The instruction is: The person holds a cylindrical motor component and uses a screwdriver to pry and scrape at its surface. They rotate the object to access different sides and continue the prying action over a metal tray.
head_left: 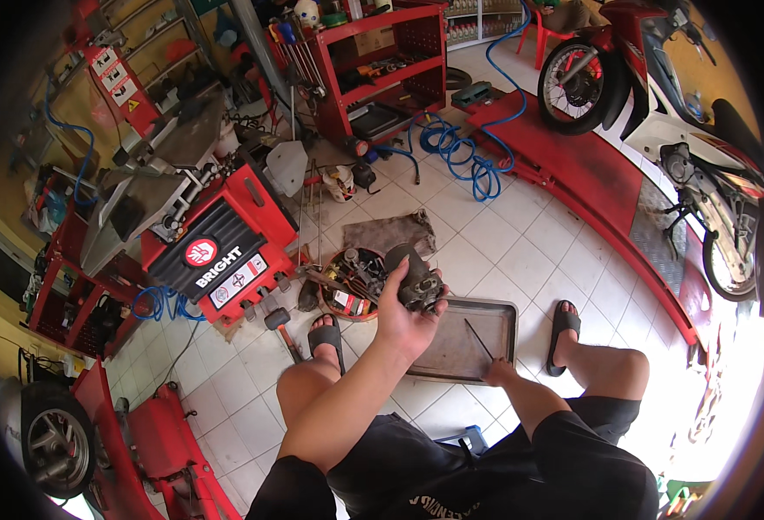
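Head view, looking straight down at a person squatting on a white tiled floor [521, 251] in a bike workshop. Left hand [404, 316] is raised in front of them with the fingers curled around a grimy dark engine part [417, 279], looks like a carburetor, gripped from below and held up over the near left corner of a metal tray [486, 329] that sits flat on the tiles between their feet. Right hand [501, 373] is lower, resting at the tray's near edge, fingertips pinched on a thin rod [480, 340] that angles up and to the left across the tray; can't make out exactly which fingers are doing the pinching, it's small in the shot.

Both feet are in black sandals: the left one [325, 336] just beside the tray, the right one [564, 334] on its other side. Just past the left hand there's a round red tub [347, 286] packed with tools and bits, and a dirty rag [391, 232] lying flat behind it. Red tire changer [217, 234] off to the left, red tool rack [382, 65] at the back, a coiled blue air hose [464, 152] on the floor near it, and a red ramp [590, 173] on the right with a red and white scooter [668, 113] parked on it.
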A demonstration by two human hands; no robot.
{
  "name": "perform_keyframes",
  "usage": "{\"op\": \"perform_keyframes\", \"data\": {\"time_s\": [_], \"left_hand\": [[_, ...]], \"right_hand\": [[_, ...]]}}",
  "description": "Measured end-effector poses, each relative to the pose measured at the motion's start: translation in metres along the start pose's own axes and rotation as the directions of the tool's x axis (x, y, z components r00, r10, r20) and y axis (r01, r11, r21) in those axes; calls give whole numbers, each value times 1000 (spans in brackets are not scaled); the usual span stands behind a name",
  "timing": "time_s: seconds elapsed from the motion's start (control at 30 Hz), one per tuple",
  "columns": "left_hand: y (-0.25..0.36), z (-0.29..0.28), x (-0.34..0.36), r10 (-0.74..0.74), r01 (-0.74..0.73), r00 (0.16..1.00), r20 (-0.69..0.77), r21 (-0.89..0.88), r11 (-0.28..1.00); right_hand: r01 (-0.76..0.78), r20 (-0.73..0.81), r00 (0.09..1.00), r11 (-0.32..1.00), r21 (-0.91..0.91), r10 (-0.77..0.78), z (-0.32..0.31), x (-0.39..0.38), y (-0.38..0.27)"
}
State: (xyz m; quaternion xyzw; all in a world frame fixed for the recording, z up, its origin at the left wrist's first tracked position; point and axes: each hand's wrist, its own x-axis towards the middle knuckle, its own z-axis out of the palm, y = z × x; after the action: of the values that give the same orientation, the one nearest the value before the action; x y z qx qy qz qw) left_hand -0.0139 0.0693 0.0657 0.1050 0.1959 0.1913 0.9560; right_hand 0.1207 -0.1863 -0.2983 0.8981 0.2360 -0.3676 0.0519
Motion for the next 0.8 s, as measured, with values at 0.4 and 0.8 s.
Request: {"op": "perform_keyframes", "data": {"time_s": [0.4, 0.8], "left_hand": [[13, -5, -3, 82, -72, 994, -74, 121, 990], [17, 9, 5, 154, -158, 987, 41, 175, 972]], "right_hand": [[-93, -102, 991, 996, -7, 91, 19, 15, 6], [413, 39, 910, 891, -190, -414, -143, 15, 15]]}}
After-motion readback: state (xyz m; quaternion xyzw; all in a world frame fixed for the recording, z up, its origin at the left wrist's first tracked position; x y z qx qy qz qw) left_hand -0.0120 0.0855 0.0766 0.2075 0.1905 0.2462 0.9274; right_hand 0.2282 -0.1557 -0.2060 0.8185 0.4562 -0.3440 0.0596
